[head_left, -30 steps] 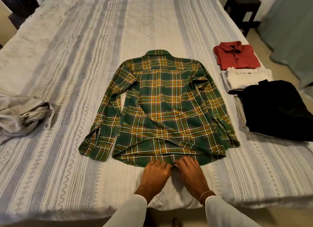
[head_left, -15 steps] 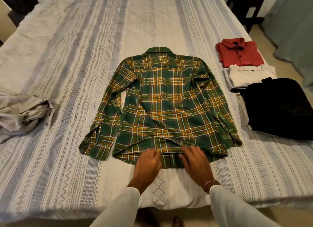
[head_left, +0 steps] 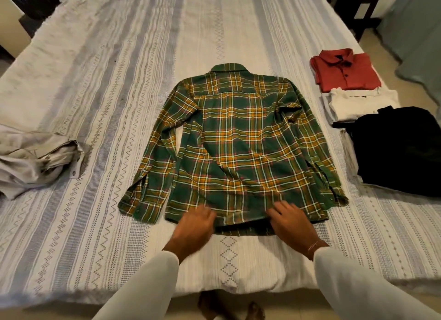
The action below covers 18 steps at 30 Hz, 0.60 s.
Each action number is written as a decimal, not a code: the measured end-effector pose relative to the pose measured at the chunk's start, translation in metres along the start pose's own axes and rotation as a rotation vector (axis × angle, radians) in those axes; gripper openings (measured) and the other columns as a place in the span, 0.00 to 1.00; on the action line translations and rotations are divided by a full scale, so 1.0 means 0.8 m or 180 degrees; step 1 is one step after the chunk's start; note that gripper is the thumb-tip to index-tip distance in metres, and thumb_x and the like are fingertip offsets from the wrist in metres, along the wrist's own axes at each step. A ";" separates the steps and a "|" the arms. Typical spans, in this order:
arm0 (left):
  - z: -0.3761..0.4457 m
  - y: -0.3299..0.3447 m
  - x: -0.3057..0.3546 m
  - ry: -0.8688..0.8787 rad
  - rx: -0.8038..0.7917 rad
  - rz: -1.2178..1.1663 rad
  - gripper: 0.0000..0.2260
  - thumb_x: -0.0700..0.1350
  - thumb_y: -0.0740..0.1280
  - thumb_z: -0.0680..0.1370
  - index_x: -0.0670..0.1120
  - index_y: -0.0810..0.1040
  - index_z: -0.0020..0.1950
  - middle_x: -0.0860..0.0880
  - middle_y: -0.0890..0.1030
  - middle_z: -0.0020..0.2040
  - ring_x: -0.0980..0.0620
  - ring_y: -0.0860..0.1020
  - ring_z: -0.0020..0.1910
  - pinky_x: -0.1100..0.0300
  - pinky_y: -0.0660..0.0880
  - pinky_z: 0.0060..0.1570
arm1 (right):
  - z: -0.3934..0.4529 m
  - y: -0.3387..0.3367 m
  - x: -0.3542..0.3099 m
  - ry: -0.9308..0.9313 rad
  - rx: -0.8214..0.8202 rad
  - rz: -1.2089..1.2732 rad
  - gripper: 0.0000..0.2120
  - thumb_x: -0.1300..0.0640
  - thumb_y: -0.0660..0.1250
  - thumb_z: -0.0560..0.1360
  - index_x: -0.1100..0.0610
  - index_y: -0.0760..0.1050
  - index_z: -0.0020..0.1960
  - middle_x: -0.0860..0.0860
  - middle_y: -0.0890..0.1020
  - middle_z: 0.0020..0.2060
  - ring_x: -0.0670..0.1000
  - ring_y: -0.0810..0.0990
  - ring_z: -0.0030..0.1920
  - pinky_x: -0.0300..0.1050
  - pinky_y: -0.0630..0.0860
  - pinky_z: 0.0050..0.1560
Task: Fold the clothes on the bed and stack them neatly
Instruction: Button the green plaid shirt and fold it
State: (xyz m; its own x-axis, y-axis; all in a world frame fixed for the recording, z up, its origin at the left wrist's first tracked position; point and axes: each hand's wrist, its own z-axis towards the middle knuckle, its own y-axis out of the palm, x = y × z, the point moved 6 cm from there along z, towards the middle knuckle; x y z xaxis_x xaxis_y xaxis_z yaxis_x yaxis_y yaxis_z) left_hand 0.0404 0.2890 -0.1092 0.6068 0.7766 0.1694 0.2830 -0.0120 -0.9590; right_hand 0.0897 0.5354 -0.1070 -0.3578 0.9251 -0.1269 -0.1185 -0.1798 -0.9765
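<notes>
Head view looks down on a green and yellow plaid shirt (head_left: 241, 143) spread back-side up in the middle of the frame, collar toward the top, hem toward the bottom edge of the bed (head_left: 119, 81). Both long sleeves lie down along the shirt's sides, cuffs near the hem; the one on the left of the frame angles slightly outward, with a strip of bedcover showing between it and the body. A second layer of the hem peeks out below the upper one between the hands.

The person's left hand (head_left: 194, 226) lies flat on the hem at lower centre, fingers straight and pressing the cloth, slightly blurred. The right hand (head_left: 292, 221) lies flat on the hem just to the right of it, fingers spread and pressing down, holding nothing; a thin bracelet (head_left: 313, 244) sits at that wrist. Both forearms wear pale sleeves.

At the right edge of the frame three folded garments lie in a row: a red shirt (head_left: 346, 69) farthest up, a white garment (head_left: 360, 102) below it, and a black garment (head_left: 396, 150) partly overlapping the white one. At the left edge sits a crumpled beige garment (head_left: 35, 159), unfolded. The bedcover is white with grey woven stripes.
</notes>
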 end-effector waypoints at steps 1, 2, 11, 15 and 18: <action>-0.015 0.013 0.005 0.0324 -0.0089 0.0163 0.13 0.53 0.71 0.78 0.49 0.79 0.60 0.49 0.82 0.55 0.48 0.81 0.50 0.54 0.80 0.51 | -0.014 -0.001 -0.007 -0.0168 -0.0021 0.0039 0.15 0.54 0.80 0.68 0.55 0.82 0.52 0.52 0.83 0.46 0.52 0.83 0.43 0.44 0.80 0.43; -0.027 0.028 0.007 0.0527 -0.0150 0.0300 0.14 0.54 0.74 0.75 0.50 0.80 0.56 0.50 0.84 0.51 0.49 0.82 0.46 0.55 0.82 0.45 | -0.031 0.003 -0.014 -0.0352 -0.0105 0.0049 0.15 0.52 0.80 0.69 0.54 0.82 0.53 0.51 0.83 0.46 0.51 0.83 0.44 0.44 0.80 0.43; -0.026 0.007 -0.008 -0.0418 0.0022 -0.0715 0.27 0.68 0.45 0.81 0.53 0.74 0.61 0.53 0.80 0.58 0.55 0.75 0.48 0.64 0.72 0.53 | -0.041 0.009 -0.002 0.0327 -0.0257 0.0780 0.19 0.40 0.55 0.83 0.49 0.80 0.51 0.45 0.80 0.44 0.43 0.75 0.41 0.32 0.73 0.42; 0.001 0.011 -0.057 -0.1276 0.0153 -0.0883 0.22 0.58 0.54 0.84 0.49 0.68 0.73 0.47 0.71 0.73 0.47 0.73 0.68 0.56 0.70 0.70 | -0.037 -0.003 0.081 0.1757 0.0186 0.0638 0.17 0.49 0.54 0.85 0.57 0.78 0.59 0.54 0.82 0.54 0.55 0.81 0.51 0.48 0.79 0.54; 0.006 0.035 -0.082 -0.1338 -0.0123 -0.0847 0.34 0.65 0.52 0.81 0.51 0.50 0.83 0.49 0.50 0.83 0.43 0.50 0.82 0.47 0.51 0.78 | -0.048 0.015 0.124 0.2217 -0.0817 0.0563 0.22 0.48 0.53 0.85 0.55 0.67 0.76 0.55 0.70 0.75 0.58 0.70 0.73 0.54 0.68 0.73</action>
State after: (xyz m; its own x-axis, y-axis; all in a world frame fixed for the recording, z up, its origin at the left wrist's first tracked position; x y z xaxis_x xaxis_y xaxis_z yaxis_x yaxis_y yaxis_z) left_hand 0.0047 0.2412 -0.1479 0.1601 0.9425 0.2933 0.4195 0.2040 -0.8845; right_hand 0.0887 0.6379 -0.1381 0.3257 0.9023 -0.2825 0.1355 -0.3402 -0.9305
